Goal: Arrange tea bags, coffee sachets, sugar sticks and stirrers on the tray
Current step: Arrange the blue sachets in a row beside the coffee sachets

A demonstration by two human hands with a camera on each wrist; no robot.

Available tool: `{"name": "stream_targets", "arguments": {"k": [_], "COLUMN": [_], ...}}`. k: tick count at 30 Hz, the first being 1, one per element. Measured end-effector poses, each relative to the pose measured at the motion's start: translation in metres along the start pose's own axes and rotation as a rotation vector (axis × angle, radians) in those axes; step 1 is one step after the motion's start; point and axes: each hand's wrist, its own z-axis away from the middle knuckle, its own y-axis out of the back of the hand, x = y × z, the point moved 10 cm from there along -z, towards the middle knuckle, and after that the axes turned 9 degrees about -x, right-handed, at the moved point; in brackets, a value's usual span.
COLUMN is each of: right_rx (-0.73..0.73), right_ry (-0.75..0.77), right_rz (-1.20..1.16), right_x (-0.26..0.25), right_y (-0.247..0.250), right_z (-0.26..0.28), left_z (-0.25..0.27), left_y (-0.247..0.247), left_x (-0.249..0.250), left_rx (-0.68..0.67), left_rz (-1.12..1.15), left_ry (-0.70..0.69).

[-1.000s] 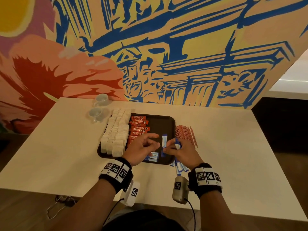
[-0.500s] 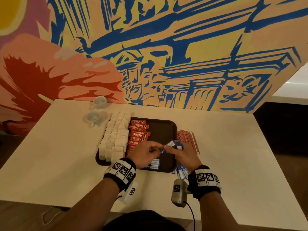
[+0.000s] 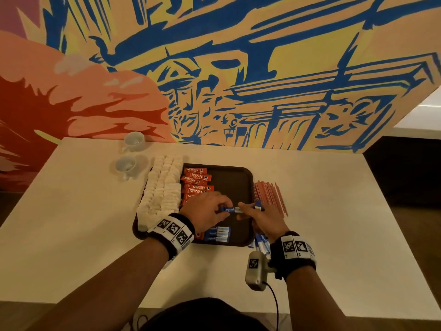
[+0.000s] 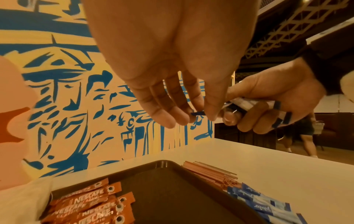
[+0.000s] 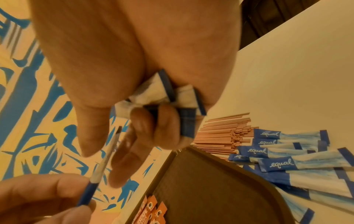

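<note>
**Sugar sticks pass hand to hand above a half-filled tray**

Sugar stick [image 3: 230,209], blue and white and marked "equal", hangs over the middle of the dark tray [image 3: 248,177], pinched at its blue end by the fingers of the left hand [image 3: 206,212]. Its other end meets the right hand [image 3: 266,217], whose thumb and forefinger appear to be feeding it out while the remaining fingers curl around a small bundle of spare sticks [image 5: 172,97].

On the tray, white tea bags [image 3: 162,192] fill the 9 o'clock side, overhanging the rim; orange coffee sachets [image 3: 196,177] run beside them toward 12 o'clock; and a few placed sugar sticks [image 3: 218,234] lie at 6 o'clock. Loose sugar sticks [image 5: 287,163] lie fanned on the pale surface [image 3: 334,211] just off the tray's 3 to 5 o'clock edge, beside the thin copper-coloured stirrers [image 3: 269,195] at 3 o'clock, not yet moved. Two small cups [image 3: 130,152] stand at 10 o'clock.

Each stick looks light, thin and slightly pliable, its paper skin likely slick; a light pinch on the flat sealed end should control it best, since a squeeze at mid-length could crease or burst it.
</note>
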Motion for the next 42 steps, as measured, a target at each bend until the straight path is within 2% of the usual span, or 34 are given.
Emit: {"name": "stream_targets", "arguments": {"k": [4,7,10,14,25,34,38,42], "right_rx": [0.063,0.058,0.037,0.025,0.04,0.042,0.009,-0.037], "right_ry": [-0.162,-0.234,-0.26,-0.233,-0.233,-0.304,-0.283,-0.247], "right_rz": [-0.102,-0.183,-0.127,-0.105,-0.071,-0.274,-0.323,-0.31], "right_x": [0.028,0.042,0.05,0.056,0.054,0.064,0.063,0.054], "right_y": [0.007,0.007,0.005,0.001,0.004,-0.002,-0.004,-0.006], "right_z": [-0.009,-0.011,-0.014,-0.015,-0.007,-0.009,-0.007,-0.002], "left_z": [-0.012,-0.022,-0.029,-0.034,-0.041,-0.048,-0.044,-0.031], "left_y": [-0.008,-0.028,-0.052,-0.077,-0.113,-0.116,-0.1,-0.073], "left_x": [-0.029,-0.056,-0.076,-0.093,-0.101,-0.096,-0.086,-0.063], "left_rx": [0.007,-0.06,-0.141,-0.178,-0.241,-0.256,-0.207,-0.148], "left_rz": [-0.024,-0.013,0.012,0.0,-0.103,-0.156,-0.076,0.11], "left_ry": [0.071,0.167,0.236,0.287,0.253,0.23,0.222,0.18]}}
